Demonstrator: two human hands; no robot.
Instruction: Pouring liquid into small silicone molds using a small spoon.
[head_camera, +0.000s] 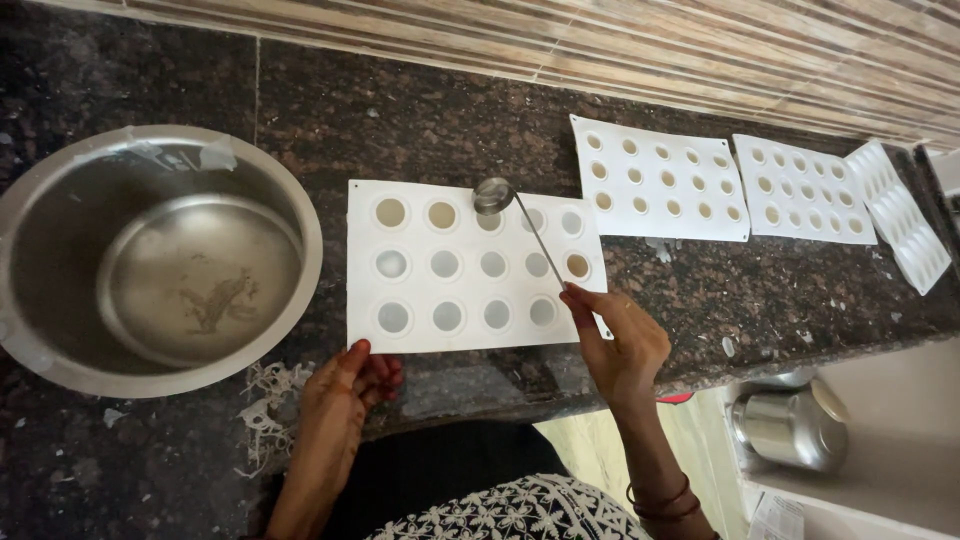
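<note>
A white silicone mould tray (470, 330) with round cavities lies on the dark granite counter in front of me. Three cavities hold tan liquid; the others look pale or empty. My right hand (620, 345) grips the thin handle of a small metal ladle (492, 195), whose bowl hovers over the top row near the third cavity. My left hand (345, 385) rests at the tray's front left edge, its thumb touching the rim.
A large steel bowl (60, 230) sits at the left, nearly empty with streaks of residue. Three more white mould trays (660, 180) (805, 190) (900, 215) line the back right. A steel canister (790, 425) stands below the counter edge.
</note>
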